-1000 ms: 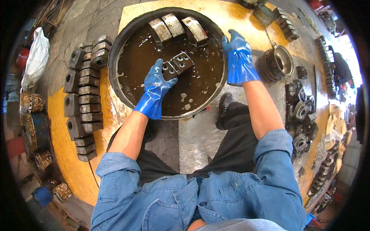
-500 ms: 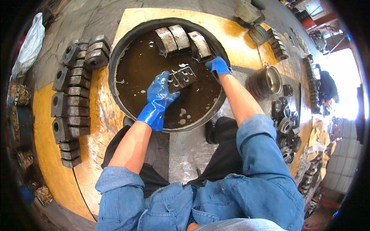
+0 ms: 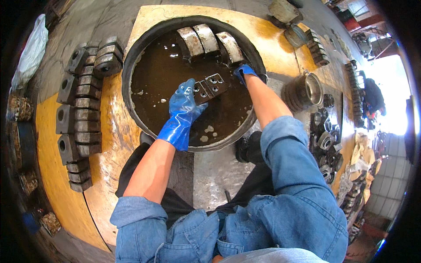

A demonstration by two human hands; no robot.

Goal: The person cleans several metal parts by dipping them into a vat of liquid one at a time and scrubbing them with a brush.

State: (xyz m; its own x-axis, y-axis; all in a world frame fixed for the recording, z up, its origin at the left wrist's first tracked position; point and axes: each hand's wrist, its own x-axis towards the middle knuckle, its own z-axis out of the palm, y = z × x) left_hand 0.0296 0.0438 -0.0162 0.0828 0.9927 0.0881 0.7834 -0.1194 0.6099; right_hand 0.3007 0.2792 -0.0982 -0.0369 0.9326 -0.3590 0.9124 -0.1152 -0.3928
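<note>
My left hand (image 3: 183, 103), in a blue rubber glove, is closed around one end of a dark metal block (image 3: 213, 86) with several round holes in its top face. The block is held over the murky brown liquid in a large round basin (image 3: 127, 94). My right hand (image 3: 244, 73), also gloved in blue, is by the basin's right inner wall, just below a curved metal piece (image 3: 231, 47). Its fingers are curled, and whatever they hold is hidden. Two more curved metal pieces (image 3: 198, 39) lean side by side at the basin's far side.
Left of the basin, rows of dark metal blocks (image 3: 89, 115) with holes stand on yellowish boards (image 3: 115, 144). To the right are a metal can (image 3: 303, 90), several ring-shaped parts (image 3: 326, 140) and another row of blocks (image 3: 316, 48). A pale plastic bag (image 3: 31, 55) lies at far left.
The block in my left hand has shifted slightly upward in the picture. My right hand has moved a little left and looks more curled. The whole view has shifted slightly.
</note>
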